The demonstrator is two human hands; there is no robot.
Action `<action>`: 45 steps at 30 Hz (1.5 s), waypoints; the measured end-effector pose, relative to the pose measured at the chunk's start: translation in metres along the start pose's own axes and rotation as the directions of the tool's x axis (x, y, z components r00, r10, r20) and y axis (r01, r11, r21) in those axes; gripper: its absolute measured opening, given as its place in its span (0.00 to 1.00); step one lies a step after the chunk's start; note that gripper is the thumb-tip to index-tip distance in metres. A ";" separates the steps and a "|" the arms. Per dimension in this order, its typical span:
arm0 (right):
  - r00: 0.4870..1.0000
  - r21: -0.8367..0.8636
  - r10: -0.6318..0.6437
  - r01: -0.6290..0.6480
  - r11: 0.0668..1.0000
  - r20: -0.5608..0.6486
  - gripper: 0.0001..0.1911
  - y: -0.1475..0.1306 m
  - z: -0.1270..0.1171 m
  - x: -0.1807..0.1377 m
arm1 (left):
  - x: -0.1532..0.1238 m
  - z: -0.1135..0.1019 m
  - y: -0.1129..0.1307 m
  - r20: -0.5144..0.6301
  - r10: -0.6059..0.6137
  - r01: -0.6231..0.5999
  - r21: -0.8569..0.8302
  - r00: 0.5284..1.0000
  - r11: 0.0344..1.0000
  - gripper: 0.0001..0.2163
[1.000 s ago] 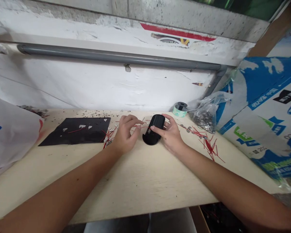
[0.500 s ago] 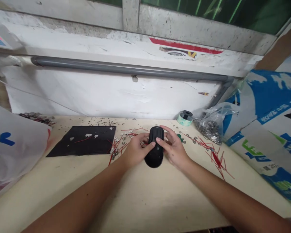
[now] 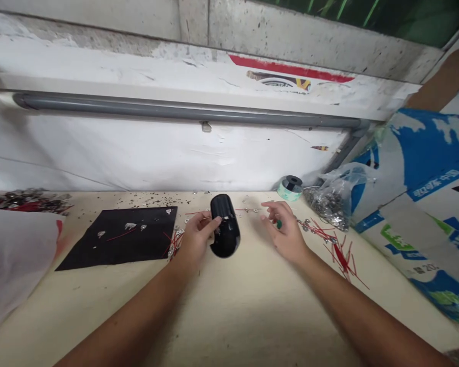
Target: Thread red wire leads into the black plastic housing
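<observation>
Two bare hands work on the tabletop [image 3: 229, 311], with one black plastic casing [image 3: 225, 227] between them. The casing appears to lie near the far edge, its long axis pointing about 12 o'clock with a slight lean. The left hand [image 3: 197, 238] is at the casing's 9 o'clock, its fingers closed against the side, and it has hold of the casing. The right hand [image 3: 286, 230] is apart at 3 o'clock, half open and off the casing. A small green piece [image 3: 279, 224] sits at its fingertips; this view does not show whether it is pinched.

A black mat [image 3: 145, 250] lies at 9 o'clock, carrying small metal terminals [image 3: 130, 226] and a thin red wire [image 3: 118, 235]. Loose red wires [image 3: 342, 257] lie at 3 o'clock. A tape spool [image 3: 289, 187] and a clear plastic bag of metal parts [image 3: 334, 201] sit at 2 o'clock.

Recommended handling: brace the left fingers so the rounded casing cannot roll, and keep the right fingertips clear of loose wires and terminals.
</observation>
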State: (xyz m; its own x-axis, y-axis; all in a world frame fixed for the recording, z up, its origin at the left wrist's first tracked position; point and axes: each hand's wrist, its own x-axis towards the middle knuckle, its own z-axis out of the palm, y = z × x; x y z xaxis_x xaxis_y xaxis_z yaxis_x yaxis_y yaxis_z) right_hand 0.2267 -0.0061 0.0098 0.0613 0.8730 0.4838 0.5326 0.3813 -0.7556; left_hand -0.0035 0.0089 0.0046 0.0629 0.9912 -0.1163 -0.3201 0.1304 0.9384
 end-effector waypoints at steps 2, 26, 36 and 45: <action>0.992 -0.137 -0.079 0.092 0.986 0.099 0.12 -0.001 -0.001 -0.003 | 0.001 -0.001 0.003 -0.051 -0.038 0.035 -0.071 0.998 0.997 0.22; 0.954 -0.512 0.049 0.116 0.851 0.297 0.18 -0.010 0.024 -0.017 | -0.002 0.002 0.013 -0.017 -0.063 0.063 -0.011 0.998 0.998 0.22; 0.970 -0.461 0.062 0.055 0.886 0.234 0.08 -0.005 0.027 -0.014 | 0.001 -0.001 0.008 0.013 0.048 -0.048 0.077 0.999 0.996 0.19; 0.984 -0.074 0.140 -0.148 0.986 -0.111 0.11 0.005 0.032 0.001 | -0.004 0.006 -0.002 0.146 0.190 -0.231 0.362 0.971 0.903 0.11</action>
State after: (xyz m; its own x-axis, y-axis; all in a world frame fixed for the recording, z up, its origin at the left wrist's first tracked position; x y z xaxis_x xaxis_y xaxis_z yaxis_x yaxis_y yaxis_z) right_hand 0.2025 0.0060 -0.0074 0.2282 0.8787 0.4193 0.5787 0.2239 -0.7842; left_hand 0.0030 0.0044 0.0053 0.1385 0.9839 0.1126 0.0385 -0.1190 0.9922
